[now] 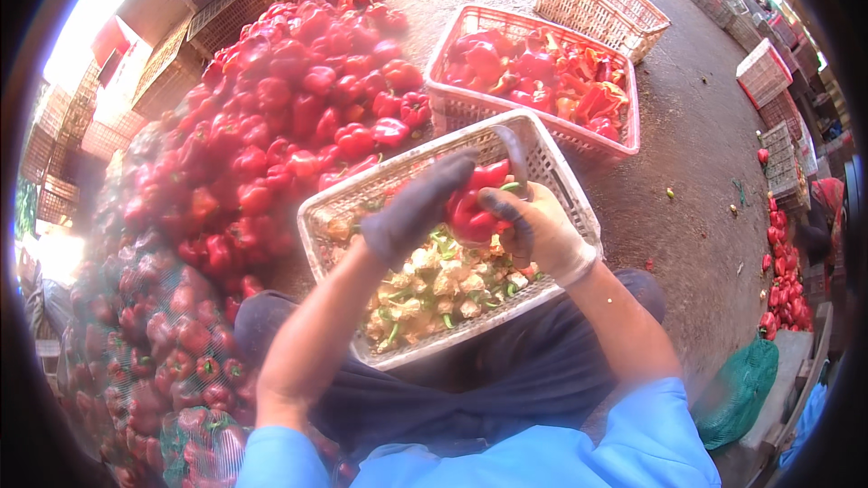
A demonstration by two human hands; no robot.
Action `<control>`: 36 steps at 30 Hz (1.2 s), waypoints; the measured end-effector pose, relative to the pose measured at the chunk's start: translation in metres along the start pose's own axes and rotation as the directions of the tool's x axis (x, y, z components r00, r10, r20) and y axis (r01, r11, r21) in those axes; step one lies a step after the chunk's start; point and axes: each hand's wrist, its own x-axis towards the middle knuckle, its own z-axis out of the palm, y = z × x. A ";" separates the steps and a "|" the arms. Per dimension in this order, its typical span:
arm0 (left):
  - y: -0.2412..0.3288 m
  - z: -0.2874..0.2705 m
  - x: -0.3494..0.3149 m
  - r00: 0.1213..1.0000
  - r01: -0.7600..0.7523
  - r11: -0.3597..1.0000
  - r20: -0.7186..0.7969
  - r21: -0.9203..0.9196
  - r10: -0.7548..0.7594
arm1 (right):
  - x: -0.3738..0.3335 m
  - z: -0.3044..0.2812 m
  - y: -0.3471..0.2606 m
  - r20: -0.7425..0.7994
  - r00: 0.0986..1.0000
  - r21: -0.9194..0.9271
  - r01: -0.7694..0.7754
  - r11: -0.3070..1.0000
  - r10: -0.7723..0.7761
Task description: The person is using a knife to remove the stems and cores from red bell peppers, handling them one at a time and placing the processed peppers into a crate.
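Observation:
Between my hands, above a pale crate (316, 226), is a red bell pepper (473, 214) with a green stem. My left hand (420, 206), in a dark glove, closes on its left side; part of the grip is hidden. My right hand (540, 230), in a whitish glove with dark fingertips, closes at its right side, the thumb near the stem. A curved, grey knife-like blade (514, 152) rises from the right hand; its handle is hidden. Cut-out pepper cores (443, 280) with green stems lie in the crate, which rests against my legs.
A large pile of red peppers (289, 90) spreads at the left, with net sacks of peppers (172, 343) nearer. Beyond my crate stands a pink crate (579, 140) of opened peppers, then another crate (601, 0). A green net sack (741, 393) lies right; stacked crates (768, 72) line that side.

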 end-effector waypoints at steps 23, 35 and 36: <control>-0.025 0.052 -0.043 0.792 -0.186 0.973 -0.607 -0.133 0.068 | 0.013 0.037 0.024 -0.029 0.973 -0.356 0.206 0.911 -0.231; -0.057 0.049 -0.048 0.640 -0.190 0.958 -0.713 0.215 0.287 | 0.019 0.030 0.033 0.005 1.000 0.048 0.001 0.999 -0.001; -0.058 0.056 -0.049 0.666 -0.208 0.977 -0.726 0.042 0.173 | 0.016 0.030 0.027 0.034 0.997 0.135 -0.078 0.988 0.074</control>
